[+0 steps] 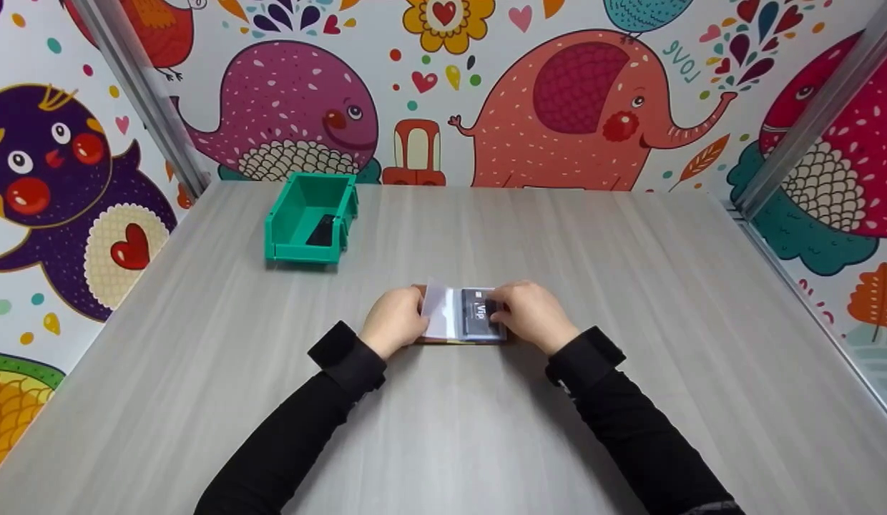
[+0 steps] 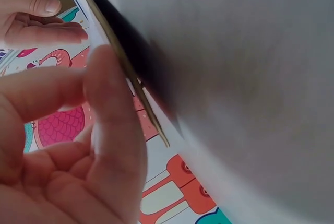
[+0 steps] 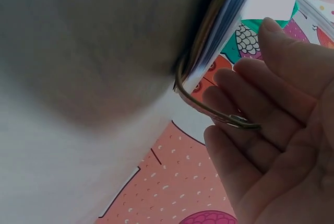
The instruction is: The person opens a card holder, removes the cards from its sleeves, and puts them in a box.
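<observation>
A small brown-edged card holder (image 1: 454, 342) lies spread on the table with its clear plastic sleeves (image 1: 438, 315) showing. A dark card marked "Vip" (image 1: 478, 322) sits in the sleeve on its right side. My left hand (image 1: 397, 322) grips the holder's left side, thumb and a finger pinching its edge in the left wrist view. My right hand (image 1: 535, 313) is at the right side, fingertips over the card. In the right wrist view its loosely extended fingers (image 3: 245, 98) lie beside the holder's curved strap (image 3: 209, 110), which ends in a metal snap.
A green open bin (image 1: 307, 250) stands at the back left of the table, with a black object (image 1: 320, 230) inside. Walls printed with cartoon animals (image 1: 572, 114) and metal corner posts (image 1: 139, 93) border the table at the back and sides.
</observation>
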Motion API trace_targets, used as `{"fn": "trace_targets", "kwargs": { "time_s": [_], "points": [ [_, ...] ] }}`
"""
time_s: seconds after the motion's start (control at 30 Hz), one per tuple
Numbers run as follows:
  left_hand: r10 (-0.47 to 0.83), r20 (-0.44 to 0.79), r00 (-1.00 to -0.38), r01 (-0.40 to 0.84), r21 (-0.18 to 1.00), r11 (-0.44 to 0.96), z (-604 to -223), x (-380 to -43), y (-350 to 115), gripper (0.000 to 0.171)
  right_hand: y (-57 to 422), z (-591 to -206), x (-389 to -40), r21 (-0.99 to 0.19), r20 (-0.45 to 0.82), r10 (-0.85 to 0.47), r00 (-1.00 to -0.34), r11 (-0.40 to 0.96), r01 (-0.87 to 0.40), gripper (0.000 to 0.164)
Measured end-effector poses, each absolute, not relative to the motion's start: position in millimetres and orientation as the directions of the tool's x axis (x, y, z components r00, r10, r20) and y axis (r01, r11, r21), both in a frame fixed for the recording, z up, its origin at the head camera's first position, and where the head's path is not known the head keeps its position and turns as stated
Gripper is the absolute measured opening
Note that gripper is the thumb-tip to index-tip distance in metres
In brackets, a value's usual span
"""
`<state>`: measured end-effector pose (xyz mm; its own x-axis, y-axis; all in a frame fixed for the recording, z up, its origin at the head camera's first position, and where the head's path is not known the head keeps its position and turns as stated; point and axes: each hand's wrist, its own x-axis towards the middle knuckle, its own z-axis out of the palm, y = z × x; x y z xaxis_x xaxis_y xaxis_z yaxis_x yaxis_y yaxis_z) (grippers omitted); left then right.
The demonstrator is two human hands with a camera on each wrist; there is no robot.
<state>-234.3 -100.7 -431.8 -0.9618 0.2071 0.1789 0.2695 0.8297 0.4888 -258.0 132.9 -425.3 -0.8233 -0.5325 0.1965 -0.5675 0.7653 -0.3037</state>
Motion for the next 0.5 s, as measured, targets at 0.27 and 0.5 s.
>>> {"fn": "trace_targets", "kwargs": {
  "time_s": [0.27, 0.5],
  "points": [
    [0.219, 0.15, -0.964, 0.264, 0.492, 0.829, -430.8, -235.2, -102.6, 0.019, 133.6, -426.6, -258.2, -0.315, 0.176, -0.529, -0.83, 0.769, -0.557, 0.035],
    [0.224, 0.147, -0.964, 0.267, 0.474, 0.839, -431.1, -235.2, -102.0, 0.017, 134.3, -427.9, -258.6, -0.315, 0.178, -0.53, -0.829, 0.768, -0.558, 0.034]
  ]
}}
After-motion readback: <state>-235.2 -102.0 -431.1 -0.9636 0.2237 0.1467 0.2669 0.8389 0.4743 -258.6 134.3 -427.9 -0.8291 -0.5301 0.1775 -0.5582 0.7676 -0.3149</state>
